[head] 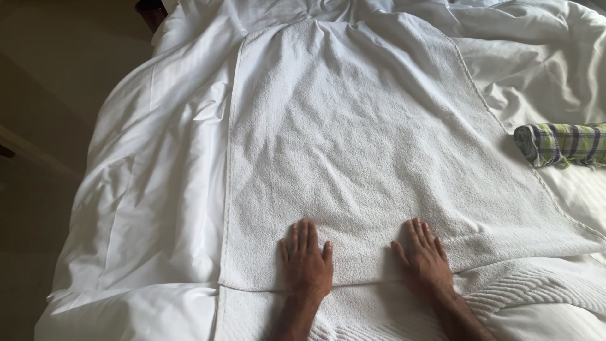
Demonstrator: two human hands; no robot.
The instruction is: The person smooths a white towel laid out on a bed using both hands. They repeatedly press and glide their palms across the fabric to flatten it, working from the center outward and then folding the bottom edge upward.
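Both hands lie flat, palms down, fingers spread only a little and gripping nothing. The left hand (pixel 306 260) presses on the near end of a white towel (pixel 353 145), and the right hand (pixel 424 256) rests just beside it at 3 o'clock, on the same towel, the two apart by a narrow strip of cloth. Both forearms come in from 6 o'clock. The towel is spread lengthwise on the bed, running from the hands toward 12 o'clock, its pile lightly creased; a folded edge crosses just under the wrists, with a ribbed border band (pixel 536 284) showing at 5 o'clock. Beneath it lies a rumpled white duvet (pixel 158 189), reaching out to 9 o'clock and 1 o'clock. At 2 o'clock from the right hand, well apart, a rolled green-and-purple checked cloth (pixel 565 144) rests at the towel's edge.
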